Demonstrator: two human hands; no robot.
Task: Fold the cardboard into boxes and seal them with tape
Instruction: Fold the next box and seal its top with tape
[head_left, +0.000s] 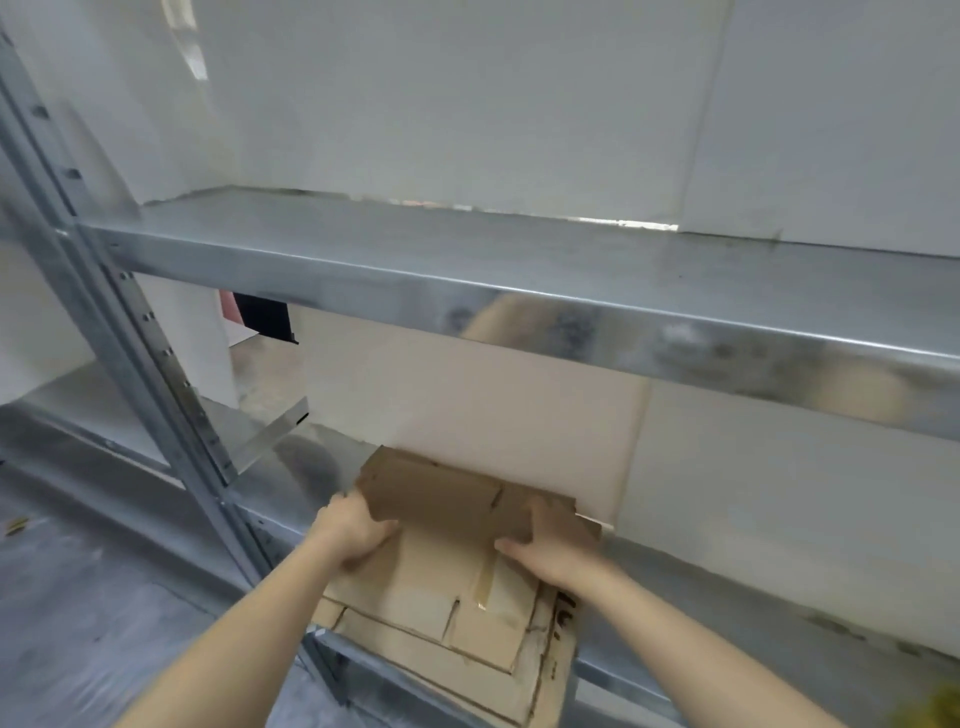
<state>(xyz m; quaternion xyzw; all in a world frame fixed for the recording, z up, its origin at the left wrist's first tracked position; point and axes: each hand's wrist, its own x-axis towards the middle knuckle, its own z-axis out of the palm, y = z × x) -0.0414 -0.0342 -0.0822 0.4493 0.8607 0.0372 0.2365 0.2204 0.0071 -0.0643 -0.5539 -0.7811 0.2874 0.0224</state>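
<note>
Brown cardboard sheet (441, 499), one piece, flat and unfolded, sits low in the middle of the frame with its far edge tipped up. Two hands are on it: the left hand (353, 530) clamps the left edge and the right hand (550, 556) grips the right edge, fingers curled round the sheet. Underneath lies a pile of flat cardboard (441, 629), at least two more layers; the exact count is hard to tell. It rests on the lower shelf (727, 597). Two metal shelves show, the upper shelf (467, 270) crossing mid-frame, with one grey post (156, 374) at the left.
</note>
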